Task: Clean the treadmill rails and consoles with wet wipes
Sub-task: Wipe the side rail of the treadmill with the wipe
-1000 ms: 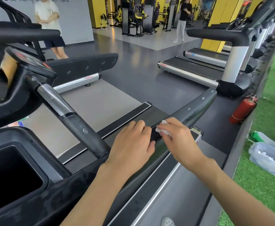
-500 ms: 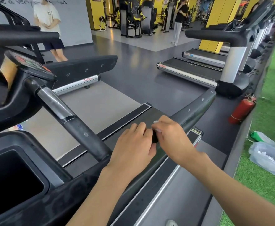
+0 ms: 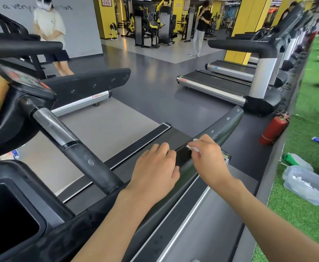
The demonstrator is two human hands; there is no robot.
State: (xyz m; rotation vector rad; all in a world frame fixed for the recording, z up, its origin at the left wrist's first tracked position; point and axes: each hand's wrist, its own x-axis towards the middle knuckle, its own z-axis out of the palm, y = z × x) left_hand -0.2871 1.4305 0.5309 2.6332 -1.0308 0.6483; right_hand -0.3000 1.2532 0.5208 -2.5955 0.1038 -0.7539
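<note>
Fingers [image 3: 161, 149] of the left hand [image 3: 154, 170] are being kept close together and only slightly bent, and they are being rested on top of the black side rail [image 3: 224, 127] of the treadmill; nothing is being gripped by them. The left forearm is being stretched forward from the lower middle, with the back of the hand turned up. Just to the right, with a short bare piece of rail between, a small white wet wipe [image 3: 192, 147] is being pinched by the curled fingers of the right hand [image 3: 208, 159] and is being pressed on the upper face of the rail. The right forearm is being reached in from the lower right corner. Further right, a red fire extinguisher [image 3: 273, 129] is lying at the edge of the dark floor, and a clear plastic bag [image 3: 306, 184] is lying on the green turf.
</note>
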